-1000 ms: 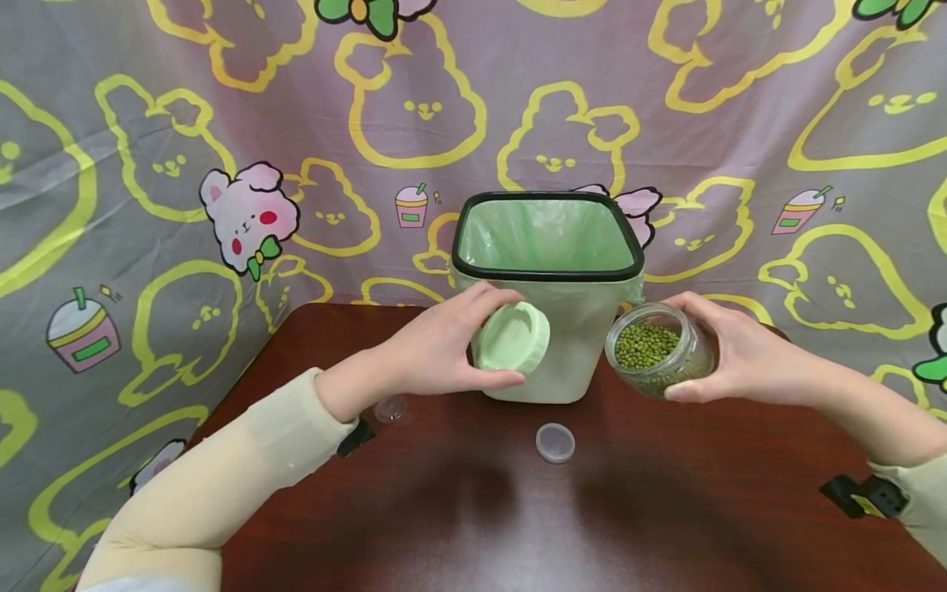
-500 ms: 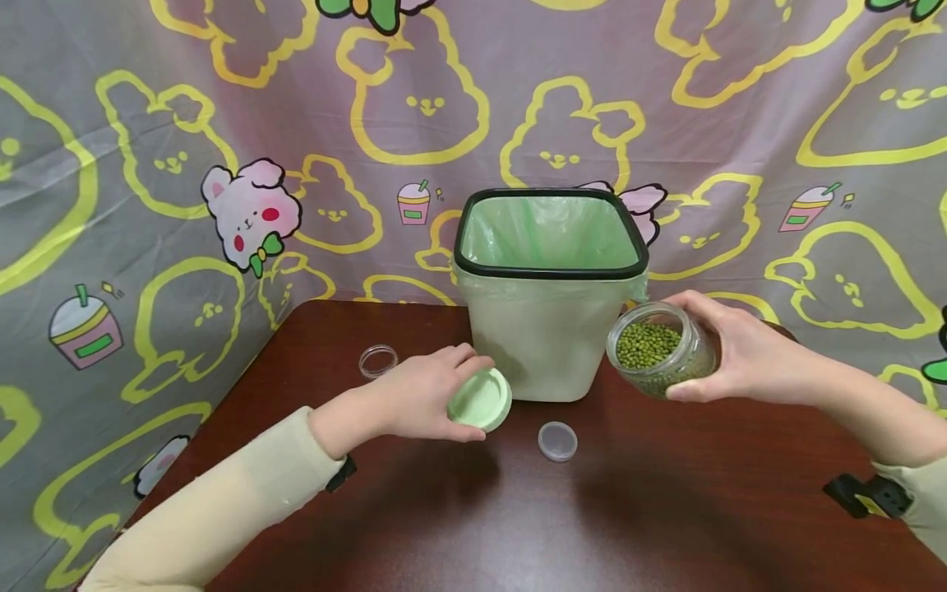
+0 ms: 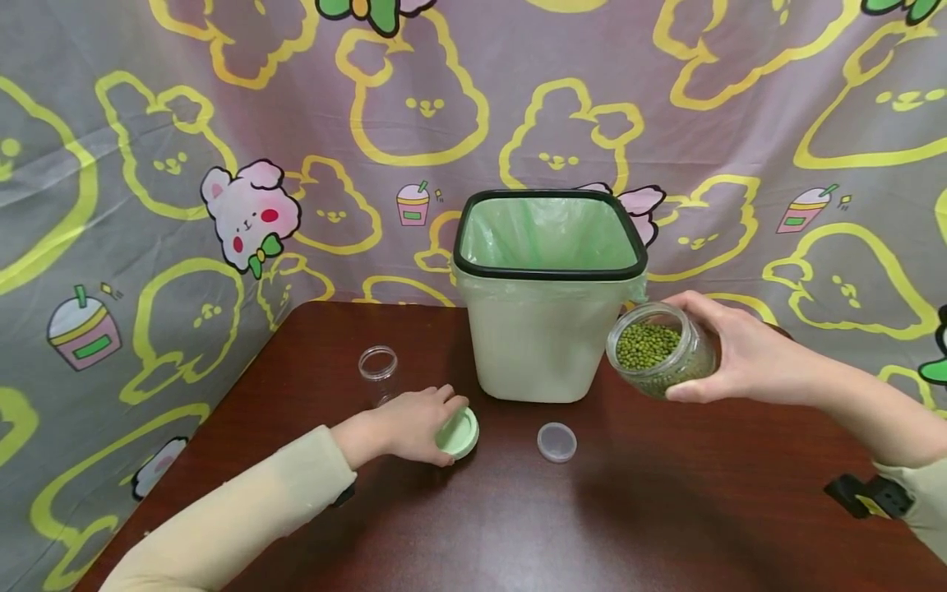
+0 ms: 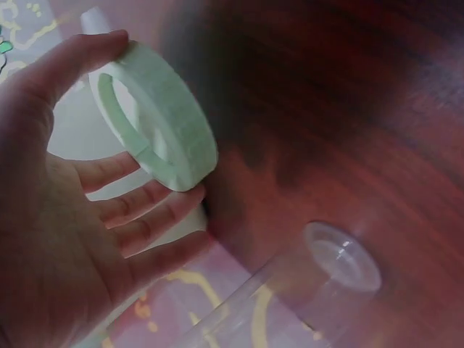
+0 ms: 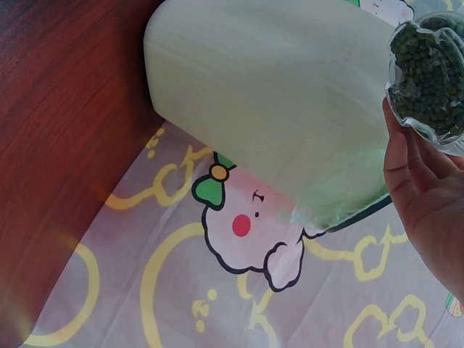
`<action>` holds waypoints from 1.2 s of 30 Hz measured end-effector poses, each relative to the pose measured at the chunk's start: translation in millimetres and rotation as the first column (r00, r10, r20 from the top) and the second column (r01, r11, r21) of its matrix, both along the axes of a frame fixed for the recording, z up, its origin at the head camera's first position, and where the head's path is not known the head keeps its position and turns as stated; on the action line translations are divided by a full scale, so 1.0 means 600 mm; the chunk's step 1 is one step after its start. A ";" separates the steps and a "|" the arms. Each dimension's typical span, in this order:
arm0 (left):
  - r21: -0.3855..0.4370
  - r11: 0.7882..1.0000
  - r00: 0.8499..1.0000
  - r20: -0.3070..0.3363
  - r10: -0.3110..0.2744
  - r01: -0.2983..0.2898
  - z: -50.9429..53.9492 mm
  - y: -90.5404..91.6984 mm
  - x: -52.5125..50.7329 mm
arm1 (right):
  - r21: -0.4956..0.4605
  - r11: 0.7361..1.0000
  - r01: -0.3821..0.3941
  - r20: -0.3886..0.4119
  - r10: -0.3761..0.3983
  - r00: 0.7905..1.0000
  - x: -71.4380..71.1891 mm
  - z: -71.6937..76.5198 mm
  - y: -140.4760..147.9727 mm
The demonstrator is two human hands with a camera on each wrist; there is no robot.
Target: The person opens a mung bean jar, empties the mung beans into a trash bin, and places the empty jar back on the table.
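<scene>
Head view: the jar (image 3: 690, 362) slants lengthwise, its mouth facing left.

With our left hand (image 3: 420, 426) we grip between thumb (image 4: 87, 54) and spread fingers (image 4: 156, 220), the forearm (image 3: 259, 501) slanting up from the lower left; our right hand (image 3: 721, 355), higher in the head view, also grips, its wrist (image 3: 824, 381) bare.

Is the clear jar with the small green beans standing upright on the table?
No, the head view shows the right hand holding the jar tilted above the table.
</scene>
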State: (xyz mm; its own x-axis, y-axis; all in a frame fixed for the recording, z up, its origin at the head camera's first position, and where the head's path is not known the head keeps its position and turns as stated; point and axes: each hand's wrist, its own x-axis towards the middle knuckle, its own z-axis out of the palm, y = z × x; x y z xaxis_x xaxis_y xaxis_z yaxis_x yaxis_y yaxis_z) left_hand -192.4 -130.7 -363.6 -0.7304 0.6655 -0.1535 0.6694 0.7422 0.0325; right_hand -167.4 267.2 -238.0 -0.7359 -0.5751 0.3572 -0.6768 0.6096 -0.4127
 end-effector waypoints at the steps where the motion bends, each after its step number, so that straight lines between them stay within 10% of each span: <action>1: -0.018 1.000 1.000 0.012 0.008 -0.008 -0.004 -0.001 -0.001 | 0.000 1.000 0.000 -0.001 0.000 1.000 0.000 0.000 0.000; 25: -0.082 0.996 0.999 0.015 0.033 -0.032 -0.024 -0.006 -0.008 | 0.002 1.000 0.002 -0.001 -0.002 1.000 0.001 0.001 0.003; 36: 0.131 0.991 0.998 -0.070 0.001 0.008 0.046 -0.025 0.002 | -0.017 1.000 -0.004 0.004 0.004 1.000 0.002 -0.004 0.007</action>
State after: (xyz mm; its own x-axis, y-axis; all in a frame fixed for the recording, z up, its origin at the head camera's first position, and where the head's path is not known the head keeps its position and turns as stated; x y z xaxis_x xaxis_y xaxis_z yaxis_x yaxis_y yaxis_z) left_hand -191.1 -145.8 -336.2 -0.7341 0.6789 -0.0135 0.6759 0.7324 0.0820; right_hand -166.3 271.2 -240.1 -0.7352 -0.5722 0.3636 -0.6774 0.5998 -0.4259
